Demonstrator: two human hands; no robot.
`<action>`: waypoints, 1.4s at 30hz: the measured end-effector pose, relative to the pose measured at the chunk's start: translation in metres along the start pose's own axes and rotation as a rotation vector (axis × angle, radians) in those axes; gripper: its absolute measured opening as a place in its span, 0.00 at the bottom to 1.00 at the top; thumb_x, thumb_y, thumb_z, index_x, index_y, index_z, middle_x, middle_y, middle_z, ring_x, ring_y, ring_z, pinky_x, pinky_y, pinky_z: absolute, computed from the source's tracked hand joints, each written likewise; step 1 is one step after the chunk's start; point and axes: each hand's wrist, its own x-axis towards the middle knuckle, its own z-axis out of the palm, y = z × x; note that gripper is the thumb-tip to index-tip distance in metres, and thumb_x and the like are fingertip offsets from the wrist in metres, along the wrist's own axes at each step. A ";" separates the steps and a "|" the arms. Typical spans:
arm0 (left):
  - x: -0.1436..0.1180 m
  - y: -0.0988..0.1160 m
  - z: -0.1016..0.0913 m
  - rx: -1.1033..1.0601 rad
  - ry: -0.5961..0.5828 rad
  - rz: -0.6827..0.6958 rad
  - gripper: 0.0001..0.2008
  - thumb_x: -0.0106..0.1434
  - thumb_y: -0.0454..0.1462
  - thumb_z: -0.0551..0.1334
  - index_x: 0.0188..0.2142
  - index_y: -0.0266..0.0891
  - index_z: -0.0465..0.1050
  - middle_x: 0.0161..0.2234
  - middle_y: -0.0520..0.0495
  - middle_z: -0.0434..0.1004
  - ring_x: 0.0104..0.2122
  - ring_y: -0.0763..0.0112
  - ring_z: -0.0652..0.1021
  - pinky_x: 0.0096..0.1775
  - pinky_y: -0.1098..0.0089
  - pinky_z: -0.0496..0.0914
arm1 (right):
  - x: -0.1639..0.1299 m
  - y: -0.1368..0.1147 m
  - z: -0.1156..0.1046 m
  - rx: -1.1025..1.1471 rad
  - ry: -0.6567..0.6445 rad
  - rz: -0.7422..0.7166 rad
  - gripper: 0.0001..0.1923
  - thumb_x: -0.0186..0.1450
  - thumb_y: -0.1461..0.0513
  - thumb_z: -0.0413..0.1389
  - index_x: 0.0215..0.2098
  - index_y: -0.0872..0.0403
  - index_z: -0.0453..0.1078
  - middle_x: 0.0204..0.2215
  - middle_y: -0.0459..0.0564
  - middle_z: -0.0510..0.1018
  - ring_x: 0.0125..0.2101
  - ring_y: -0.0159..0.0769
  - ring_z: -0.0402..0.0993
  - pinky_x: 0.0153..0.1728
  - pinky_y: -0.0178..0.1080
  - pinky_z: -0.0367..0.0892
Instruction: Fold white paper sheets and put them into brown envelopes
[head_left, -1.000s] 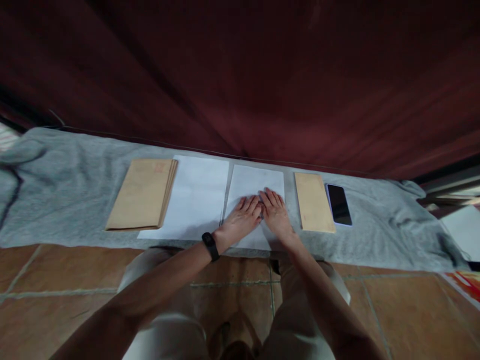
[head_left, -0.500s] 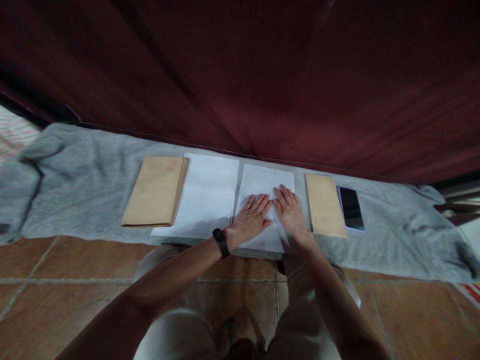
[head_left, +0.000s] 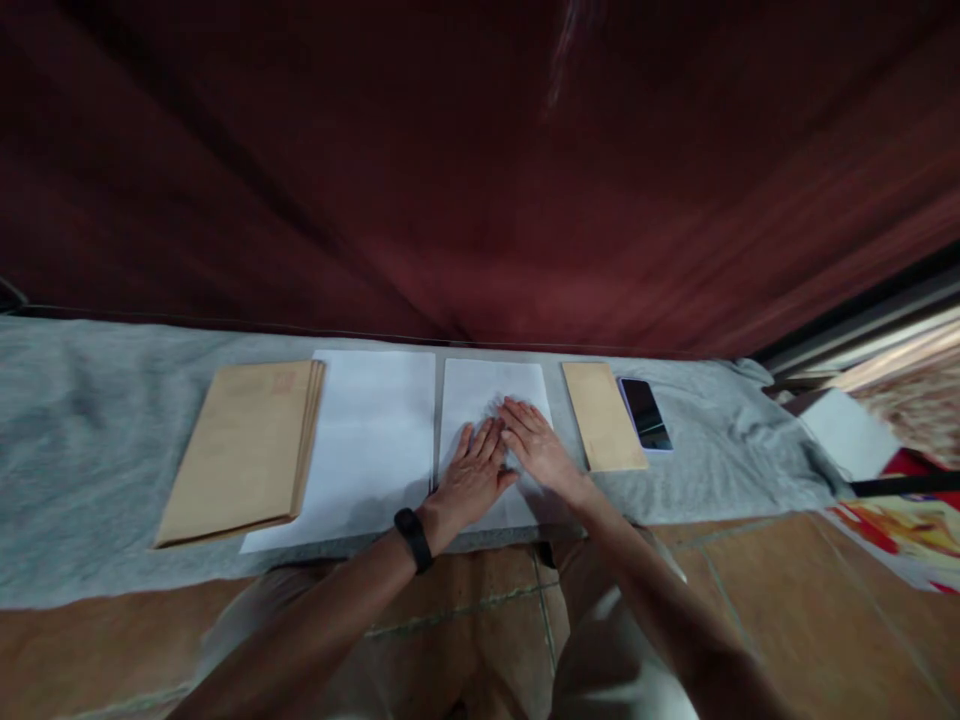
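Note:
A white sheet of paper (head_left: 480, 385) lies in front of me on the grey cloth. My left hand (head_left: 474, 475) rests flat on it, fingers stretched forward, a black band on the wrist. Beside it my right hand (head_left: 534, 440) also lies on the sheet with its fingers extended, the fingertips of both hands close together. To the left is a wider white paper (head_left: 379, 420), its left edge under a stack of brown envelopes (head_left: 240, 445). A single brown envelope (head_left: 604, 415) lies right of my right hand.
A phone (head_left: 646, 415) with a dark screen lies against the single envelope. The grey cloth (head_left: 727, 440) covers a long narrow surface, backed by a dark red curtain-like sheet (head_left: 450, 250). Beyond its right end are a white object (head_left: 847, 430) and a colourful printed item (head_left: 900, 535).
The head view has shifted, so the papers and envelopes sit further left in the picture. Both hands stay flat on the sheet, the right one now nearer the left hand's fingertips.

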 end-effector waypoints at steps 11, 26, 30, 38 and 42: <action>0.002 0.003 -0.001 -0.005 -0.002 -0.010 0.32 0.73 0.50 0.53 0.67 0.30 0.61 0.67 0.29 0.64 0.70 0.48 0.59 0.68 0.41 0.54 | 0.009 -0.001 0.005 -0.017 -0.041 -0.010 0.26 0.79 0.54 0.41 0.71 0.50 0.59 0.72 0.51 0.58 0.72 0.39 0.52 0.72 0.51 0.50; -0.011 -0.033 -0.022 0.050 -0.048 -0.051 0.34 0.72 0.51 0.55 0.70 0.34 0.56 0.71 0.32 0.57 0.70 0.49 0.60 0.68 0.44 0.54 | -0.009 0.047 -0.002 -0.154 0.048 0.184 0.27 0.77 0.54 0.45 0.71 0.54 0.59 0.71 0.57 0.59 0.71 0.47 0.54 0.68 0.54 0.56; -0.021 -0.015 -0.039 -0.009 -0.141 0.089 0.43 0.65 0.57 0.62 0.71 0.39 0.54 0.73 0.34 0.51 0.73 0.48 0.52 0.69 0.40 0.47 | -0.015 0.047 -0.002 -0.140 0.037 0.167 0.27 0.77 0.56 0.45 0.70 0.57 0.60 0.71 0.58 0.60 0.70 0.47 0.55 0.68 0.53 0.56; -0.041 0.013 -0.038 -0.058 -0.271 0.204 0.42 0.66 0.53 0.64 0.72 0.42 0.53 0.73 0.37 0.50 0.73 0.50 0.51 0.70 0.40 0.42 | -0.017 0.047 -0.004 -0.117 0.050 0.154 0.27 0.76 0.57 0.45 0.70 0.57 0.60 0.70 0.58 0.61 0.69 0.47 0.57 0.68 0.54 0.56; -0.037 0.010 -0.043 -0.058 -0.308 0.204 0.36 0.69 0.48 0.61 0.71 0.43 0.54 0.73 0.39 0.51 0.73 0.53 0.52 0.70 0.42 0.44 | -0.016 0.046 -0.005 -0.109 0.057 0.158 0.26 0.76 0.57 0.46 0.70 0.57 0.61 0.70 0.59 0.62 0.69 0.47 0.57 0.68 0.53 0.56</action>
